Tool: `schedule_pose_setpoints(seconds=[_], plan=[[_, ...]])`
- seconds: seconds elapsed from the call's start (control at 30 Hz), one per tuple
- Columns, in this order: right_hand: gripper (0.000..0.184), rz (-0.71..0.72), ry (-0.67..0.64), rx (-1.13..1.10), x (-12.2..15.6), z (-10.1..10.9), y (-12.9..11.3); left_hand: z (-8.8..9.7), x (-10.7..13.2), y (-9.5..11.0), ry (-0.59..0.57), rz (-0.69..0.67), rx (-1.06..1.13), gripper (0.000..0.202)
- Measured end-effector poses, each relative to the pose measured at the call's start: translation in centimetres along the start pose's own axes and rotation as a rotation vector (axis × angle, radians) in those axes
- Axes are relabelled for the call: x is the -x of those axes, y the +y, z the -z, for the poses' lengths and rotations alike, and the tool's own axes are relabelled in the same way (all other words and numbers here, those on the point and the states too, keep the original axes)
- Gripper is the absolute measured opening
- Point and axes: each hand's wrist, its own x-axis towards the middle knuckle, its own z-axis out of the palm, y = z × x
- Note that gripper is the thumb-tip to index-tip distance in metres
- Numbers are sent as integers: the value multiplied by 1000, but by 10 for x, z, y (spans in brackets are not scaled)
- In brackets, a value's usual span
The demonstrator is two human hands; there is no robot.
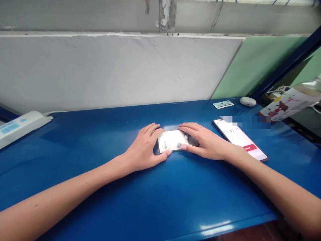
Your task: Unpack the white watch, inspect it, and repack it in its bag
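Observation:
A small flat item with a white, barcoded face [172,140] lies on the blue table, with dark edges and a round black part at its right end. Around its left end curves my left hand [145,147], thumb at the near edge and fingers toward the far edge. My right hand [207,140] spans the right end the same way, its thumb on the near corner and partly covering the black part. What exactly the item is, I cannot make out. Right of my right hand lies a phone [238,137] with a running timer on its lit screen, partly behind my forearm.
A white card [223,104] and a white earbud case [248,101] lie at the back right. Beyond them leans a labelled bottle [288,102]. A white power strip [22,125] sits at the far left of the blue table [100,134], which meets a grey wall panel [112,70].

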Motion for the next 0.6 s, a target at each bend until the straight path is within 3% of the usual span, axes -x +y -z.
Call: schedule_pose_setpoints(seconds=[0.2, 0.6], plan=[[54, 8, 33, 14, 0, -6, -2, 2, 1, 2, -34, 4, -30, 73], [52, 9, 54, 76, -1, -10, -5, 2, 0, 2, -41, -4, -28, 65]])
